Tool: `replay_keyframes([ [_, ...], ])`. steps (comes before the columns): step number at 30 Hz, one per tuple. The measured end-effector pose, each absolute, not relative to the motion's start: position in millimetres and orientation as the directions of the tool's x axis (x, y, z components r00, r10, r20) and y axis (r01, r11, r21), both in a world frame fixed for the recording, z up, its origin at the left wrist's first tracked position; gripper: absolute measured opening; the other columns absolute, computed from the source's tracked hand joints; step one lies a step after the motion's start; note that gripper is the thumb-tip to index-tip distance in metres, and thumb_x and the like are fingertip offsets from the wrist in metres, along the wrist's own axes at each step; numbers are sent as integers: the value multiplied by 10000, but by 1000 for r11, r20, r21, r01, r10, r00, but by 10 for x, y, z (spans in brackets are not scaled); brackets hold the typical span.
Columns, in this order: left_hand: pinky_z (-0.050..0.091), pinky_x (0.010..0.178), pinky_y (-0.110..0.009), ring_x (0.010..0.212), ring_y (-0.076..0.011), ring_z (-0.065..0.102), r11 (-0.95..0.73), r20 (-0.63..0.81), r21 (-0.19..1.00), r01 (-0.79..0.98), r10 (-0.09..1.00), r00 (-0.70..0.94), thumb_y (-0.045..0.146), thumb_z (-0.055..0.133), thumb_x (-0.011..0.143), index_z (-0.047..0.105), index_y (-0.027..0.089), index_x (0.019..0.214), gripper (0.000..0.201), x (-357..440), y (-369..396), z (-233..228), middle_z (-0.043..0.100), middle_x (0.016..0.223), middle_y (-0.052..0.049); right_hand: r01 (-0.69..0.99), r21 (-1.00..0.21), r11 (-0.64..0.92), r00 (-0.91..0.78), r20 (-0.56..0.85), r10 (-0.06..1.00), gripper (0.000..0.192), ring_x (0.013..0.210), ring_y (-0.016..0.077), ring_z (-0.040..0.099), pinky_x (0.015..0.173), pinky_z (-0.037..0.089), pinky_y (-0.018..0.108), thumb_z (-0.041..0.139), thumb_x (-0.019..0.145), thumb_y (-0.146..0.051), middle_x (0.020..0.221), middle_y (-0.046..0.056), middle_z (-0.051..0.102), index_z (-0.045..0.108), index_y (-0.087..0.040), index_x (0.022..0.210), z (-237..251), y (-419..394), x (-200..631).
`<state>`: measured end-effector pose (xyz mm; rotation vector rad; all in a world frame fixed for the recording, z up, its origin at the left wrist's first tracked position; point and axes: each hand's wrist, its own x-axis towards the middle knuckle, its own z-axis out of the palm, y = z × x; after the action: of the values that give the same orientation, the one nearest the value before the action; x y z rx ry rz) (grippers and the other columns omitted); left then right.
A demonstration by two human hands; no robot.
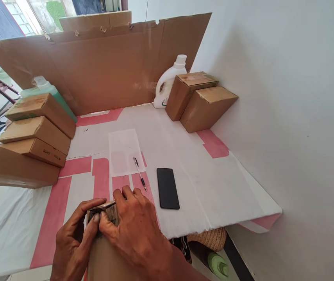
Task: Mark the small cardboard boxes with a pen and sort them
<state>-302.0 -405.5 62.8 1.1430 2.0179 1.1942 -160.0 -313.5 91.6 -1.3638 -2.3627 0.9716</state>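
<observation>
Close to my body at the bottom centre is a tan, block-like piece (105,259) with a dark, worn end (112,212). Its exact kind I cannot make out, since my hands and the frame edge hide much of it. My left hand (74,236) pinches the left corner of that end between thumb and fingers. From the other side, my right hand (140,230) grips it, fingers curled over the far edge and thumb pressed near the left thumb. Beyond the hands lie a pen (139,173) and a black phone (168,188).
A white sheet (124,152) lies on the pink-and-white tablecloth (208,187). Brown boxes (38,136) and a green-liquid bottle (55,95) stand left; two boxes (209,107) and a white jug (169,78) stand right. A cardboard panel (105,70) rises behind.
</observation>
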Motion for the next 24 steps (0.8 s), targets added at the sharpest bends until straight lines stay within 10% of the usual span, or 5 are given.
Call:
replay_keyframes([
  [10,607,710,-280,899,-242,750,265,-127,923,280,895,-428,528,616,963,782,278,1124,341,-2778,-3822,679,799,1074,-48,394,-916,80,-475,-129,870,371,813,216,688,710,494,320,450,1048,-566,949,39,747,636,-249,1000,598,-2613,-1105],
  [16,535,744,-306,865,-236,661,143,-120,986,83,965,-233,543,644,909,680,258,1263,456,-2721,-3772,657,718,1057,-62,799,-600,-33,-231,-357,905,176,815,291,680,699,387,350,655,956,-374,850,98,729,577,-239,874,-217,-2167,-1186],
  [24,466,793,-350,921,-252,590,100,-108,992,-72,988,-112,564,682,827,576,214,1331,623,-2785,-3776,528,619,1107,-96,702,-707,-78,-266,-363,893,199,592,186,626,597,410,284,607,893,-253,607,-1,640,529,-232,711,-371,-2171,-1178],
])
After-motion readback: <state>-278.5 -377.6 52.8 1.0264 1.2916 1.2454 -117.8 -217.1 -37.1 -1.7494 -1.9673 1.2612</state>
